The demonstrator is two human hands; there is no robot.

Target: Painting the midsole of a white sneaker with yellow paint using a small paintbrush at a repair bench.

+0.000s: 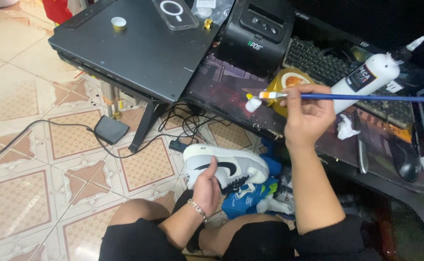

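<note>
On the tiled floor a black power adapter (111,129) is lying with its cable trailing off. Above it, a small round lid (119,23) is sitting on a dark flat panel (139,53). The left hand (206,191), its grip clenched on the heel, is holding a white and grey sneaker (226,166) with smooth leather sides over the lap. The right hand (306,116), grip pinched around a thin blue paintbrush (357,97), is hovering beside an amber jar (285,84) on the worktop (226,92). A white plastic squeeze bottle (366,79) is lying just beyond, near crumpled tissue (346,128).
</note>
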